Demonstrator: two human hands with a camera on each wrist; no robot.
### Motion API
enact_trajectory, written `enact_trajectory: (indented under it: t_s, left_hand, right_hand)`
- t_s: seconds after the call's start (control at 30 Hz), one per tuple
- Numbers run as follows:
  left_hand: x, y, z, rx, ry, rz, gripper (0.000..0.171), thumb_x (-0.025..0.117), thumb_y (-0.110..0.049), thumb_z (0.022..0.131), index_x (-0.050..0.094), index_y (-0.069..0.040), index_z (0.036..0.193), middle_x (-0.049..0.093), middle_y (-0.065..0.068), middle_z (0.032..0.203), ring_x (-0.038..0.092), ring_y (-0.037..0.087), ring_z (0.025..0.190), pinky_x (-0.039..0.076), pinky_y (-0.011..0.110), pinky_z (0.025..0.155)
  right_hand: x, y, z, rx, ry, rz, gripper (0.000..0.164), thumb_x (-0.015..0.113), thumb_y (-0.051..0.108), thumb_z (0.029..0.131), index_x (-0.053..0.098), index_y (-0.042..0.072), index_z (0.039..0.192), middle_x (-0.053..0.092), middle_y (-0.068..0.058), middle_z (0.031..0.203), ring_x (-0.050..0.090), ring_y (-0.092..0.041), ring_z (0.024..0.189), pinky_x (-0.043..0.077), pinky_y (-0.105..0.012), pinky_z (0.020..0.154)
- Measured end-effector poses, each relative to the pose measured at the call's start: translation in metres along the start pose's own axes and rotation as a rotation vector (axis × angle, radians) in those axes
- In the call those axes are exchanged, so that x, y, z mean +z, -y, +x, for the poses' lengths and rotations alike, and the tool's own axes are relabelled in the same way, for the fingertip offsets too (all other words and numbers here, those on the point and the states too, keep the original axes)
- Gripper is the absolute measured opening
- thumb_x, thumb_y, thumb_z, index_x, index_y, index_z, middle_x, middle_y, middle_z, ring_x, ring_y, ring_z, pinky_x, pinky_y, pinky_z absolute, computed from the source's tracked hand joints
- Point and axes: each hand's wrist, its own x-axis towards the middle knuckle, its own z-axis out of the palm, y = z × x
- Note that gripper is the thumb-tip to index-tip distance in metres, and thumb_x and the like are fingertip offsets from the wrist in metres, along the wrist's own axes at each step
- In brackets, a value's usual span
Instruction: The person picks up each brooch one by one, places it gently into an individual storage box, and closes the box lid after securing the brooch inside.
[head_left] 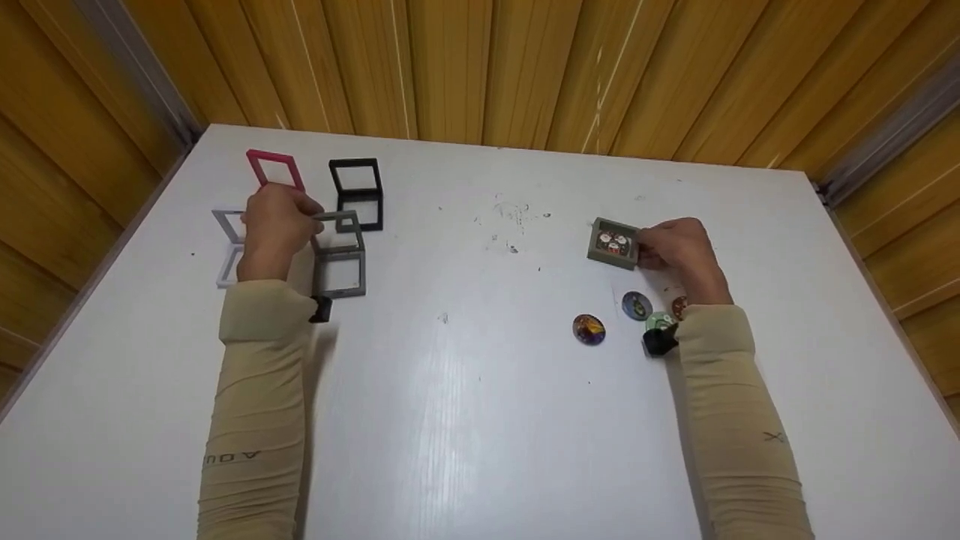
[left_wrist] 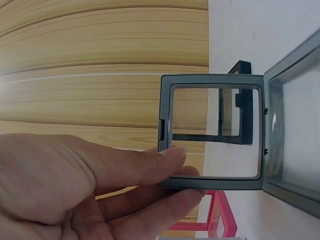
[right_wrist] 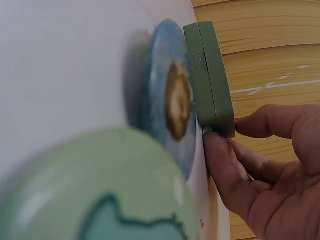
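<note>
Standing on the smooth white worktop, an angular pink frame rises behind the left hand, whose fingers pinch the upright half of a square, hinged grey frame with see-through windows. Farther right come glossy round discs, and beyond them a closed, boxy grey-green case, its side gripped by the right hand.

Open grey hinged frame at left, lid up; closed grey-green case, patterned disc inside, at right
</note>
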Motion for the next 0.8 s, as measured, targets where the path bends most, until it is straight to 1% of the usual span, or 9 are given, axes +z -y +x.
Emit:
enact_trajectory:
  t_s: [0.07,0.17,0.3,0.37,0.5,0.6,0.7,0.8]
  left_hand:
    - [0.0,0.001,0.0,-0.002,0.001,-0.002,0.028,0.068,0.0,0.088,0.069,0.0,0.116,0.06,0.022,0.119,0.044,0.04,0.117,0.03,0.056,0.106]
    - [0.001,0.002,-0.001,0.022,-0.013,0.017,0.027,0.069,-0.001,0.088,0.07,0.0,0.114,0.062,0.022,0.116,0.045,0.04,0.116,0.028,0.058,0.106]
    - [0.003,0.001,0.0,0.058,-0.027,0.048,0.025,0.069,-0.002,0.087,0.071,0.0,0.112,0.064,0.022,0.114,0.046,0.039,0.115,0.021,0.062,0.107]
    - [0.003,0.0,-0.001,0.052,-0.012,0.047,0.026,0.069,-0.003,0.088,0.07,-0.001,0.114,0.063,0.021,0.115,0.045,0.039,0.116,0.018,0.063,0.107]
    - [0.004,-0.003,-0.001,0.017,0.033,0.017,0.031,0.068,-0.002,0.089,0.068,-0.002,0.119,0.062,0.02,0.118,0.047,0.037,0.115,0.032,0.053,0.107]
    - [0.005,-0.007,-0.001,0.005,0.053,0.0,0.032,0.068,-0.002,0.089,0.067,-0.002,0.121,0.062,0.02,0.12,0.049,0.036,0.114,0.043,0.046,0.1]
    - [0.007,-0.009,-0.001,0.017,0.051,-0.002,0.032,0.067,-0.003,0.089,0.067,-0.003,0.122,0.062,0.019,0.12,0.05,0.035,0.114,0.044,0.045,0.099]
    - [0.009,-0.01,-0.003,0.027,0.044,-0.004,0.033,0.068,-0.003,0.089,0.067,-0.003,0.122,0.062,0.018,0.12,0.051,0.034,0.113,0.045,0.044,0.099]
  right_hand:
    - [-0.001,-0.001,0.002,0.013,0.005,0.011,0.043,0.061,0.025,0.092,0.06,-0.006,0.122,0.07,-0.01,0.095,0.068,-0.015,0.078,0.053,-0.029,0.076]
    - [-0.002,-0.002,0.004,0.018,0.011,0.033,0.044,0.06,0.023,0.092,0.058,-0.008,0.123,0.07,-0.009,0.093,0.069,-0.015,0.079,0.055,-0.029,0.076]
    - [-0.005,-0.002,0.007,0.011,-0.007,0.04,0.044,0.059,0.022,0.093,0.058,-0.01,0.122,0.07,-0.008,0.089,0.069,-0.015,0.077,0.056,-0.029,0.073]
    - [-0.006,-0.003,0.008,0.011,-0.013,0.03,0.044,0.059,0.023,0.092,0.059,-0.01,0.122,0.069,-0.007,0.089,0.069,-0.014,0.076,0.056,-0.028,0.072]
    - [-0.011,-0.007,0.009,0.041,-0.018,0.029,0.047,0.058,0.024,0.093,0.056,-0.009,0.126,0.069,-0.009,0.094,0.069,-0.014,0.078,0.055,-0.029,0.076]
    - [-0.016,-0.009,0.009,0.077,-0.018,0.048,0.05,0.058,0.026,0.093,0.053,-0.007,0.131,0.067,-0.011,0.103,0.068,-0.015,0.083,0.053,-0.029,0.081]
    - [-0.02,-0.009,0.009,0.095,-0.018,0.066,0.054,0.057,0.027,0.094,0.049,-0.006,0.135,0.065,-0.013,0.11,0.068,-0.016,0.088,0.052,-0.031,0.085]
    - [-0.022,-0.008,0.01,0.093,-0.017,0.074,0.055,0.057,0.028,0.095,0.047,-0.007,0.137,0.064,-0.014,0.113,0.068,-0.015,0.089,0.051,-0.031,0.086]
